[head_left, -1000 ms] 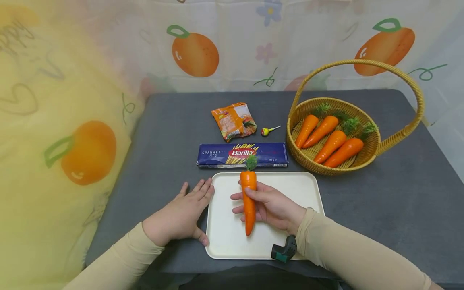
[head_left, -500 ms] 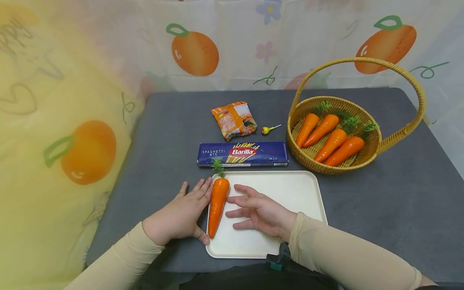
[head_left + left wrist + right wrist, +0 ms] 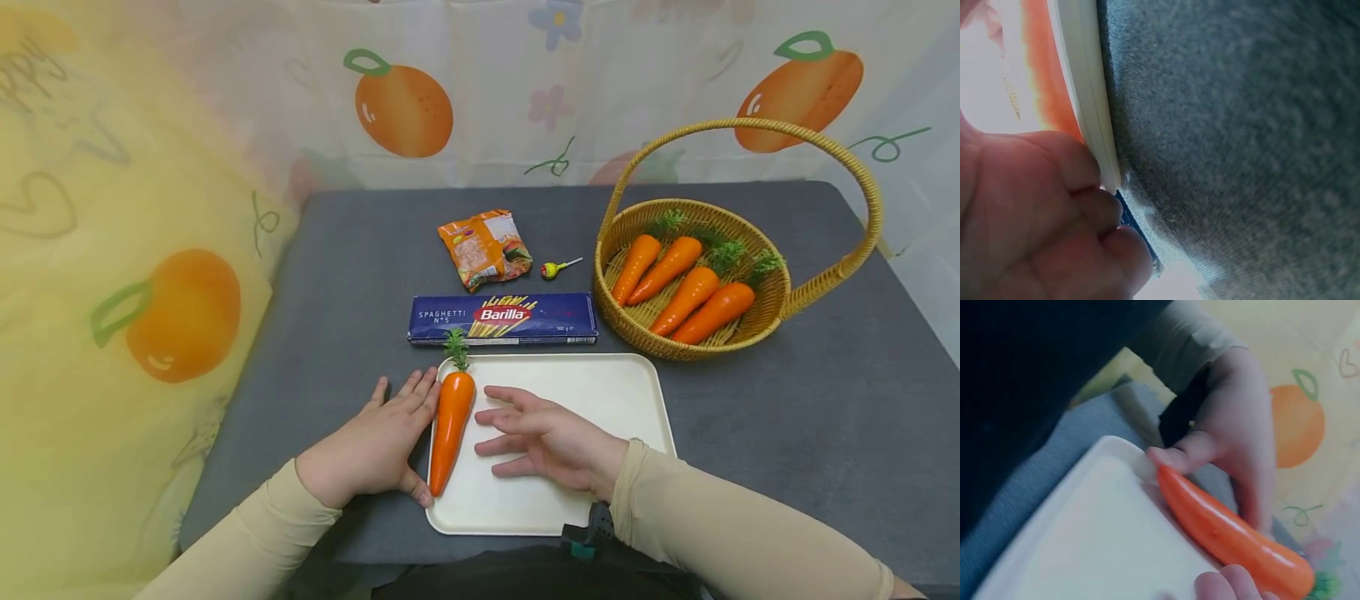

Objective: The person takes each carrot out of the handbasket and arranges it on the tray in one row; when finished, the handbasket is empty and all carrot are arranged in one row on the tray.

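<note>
An orange carrot with a green tuft lies along the left side of the white tray, its tip toward the person. My left hand rests at the tray's left rim, fingers straight and thumb at the near left corner; in the left wrist view its fingertips are at the rim. My right hand is over the tray, to the right of the carrot, fingers spread and nothing in them. In the right wrist view the carrot lies between the left hand and the right fingertips.
A wicker basket with a tall handle holds several carrots at the right. Behind the tray lies a blue spaghetti box. Farther back are an orange snack packet and a lollipop on the grey table.
My right hand carried the carrot left, laid it on the tray's left side, let go and drew back slightly to the right. The left hand stayed in place.
</note>
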Available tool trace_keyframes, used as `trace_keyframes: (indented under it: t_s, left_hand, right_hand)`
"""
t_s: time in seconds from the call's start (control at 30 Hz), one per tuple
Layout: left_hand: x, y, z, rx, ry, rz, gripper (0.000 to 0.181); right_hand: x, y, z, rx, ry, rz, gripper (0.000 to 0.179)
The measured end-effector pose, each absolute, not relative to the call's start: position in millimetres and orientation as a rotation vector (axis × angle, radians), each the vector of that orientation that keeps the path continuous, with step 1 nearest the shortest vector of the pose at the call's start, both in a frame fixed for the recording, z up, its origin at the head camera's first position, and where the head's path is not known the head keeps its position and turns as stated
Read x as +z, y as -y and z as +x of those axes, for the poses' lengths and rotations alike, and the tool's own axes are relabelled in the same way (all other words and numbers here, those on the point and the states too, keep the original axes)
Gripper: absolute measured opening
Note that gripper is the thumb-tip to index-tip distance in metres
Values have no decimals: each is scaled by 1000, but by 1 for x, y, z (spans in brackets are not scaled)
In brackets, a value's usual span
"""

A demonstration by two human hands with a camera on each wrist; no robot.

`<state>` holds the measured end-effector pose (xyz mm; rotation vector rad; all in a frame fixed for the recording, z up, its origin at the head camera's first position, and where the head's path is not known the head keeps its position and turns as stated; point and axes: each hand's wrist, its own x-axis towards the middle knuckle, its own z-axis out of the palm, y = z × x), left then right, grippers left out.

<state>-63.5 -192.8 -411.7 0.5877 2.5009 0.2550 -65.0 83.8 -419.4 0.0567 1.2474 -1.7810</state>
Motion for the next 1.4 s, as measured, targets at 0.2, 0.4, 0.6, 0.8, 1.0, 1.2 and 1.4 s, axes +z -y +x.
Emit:
trace_keyframes:
  t_s: [0.2, 0.4, 0.6, 0.8, 1.0, 1.2, 1.4]
  left_hand:
    - [-411, 191, -63, 234, -2501, 580, 155]
    - [-409, 189, -62, 230, -2501, 579, 154]
    - [-410, 191, -62, 248, -2502, 593, 154]
    - [-413, 191, -63, 231, -2508, 599, 154]
    - [-410, 191, -62, 259, -2511, 594, 154]
    - [-408, 192, -62, 260, -2512, 597, 153]
    - [-410, 193, -62, 260, -2517, 612, 153]
  right_hand:
    - [-397, -109, -74, -1774, -1278, -38, 69]
    - [-357, -149, -95, -1882, -1212, -272, 64]
    - [-332, -200, -126, -2157, -974, -433, 61]
    - [-328, -243, -156, -2446, -627, -342, 61]
    - [-336, -276, -182, -2484, -390, -142, 65]
    - [-342, -289, -196, -2473, -474, 14, 84]
    - [-344, -288, -207, -2462, -596, 191, 98]
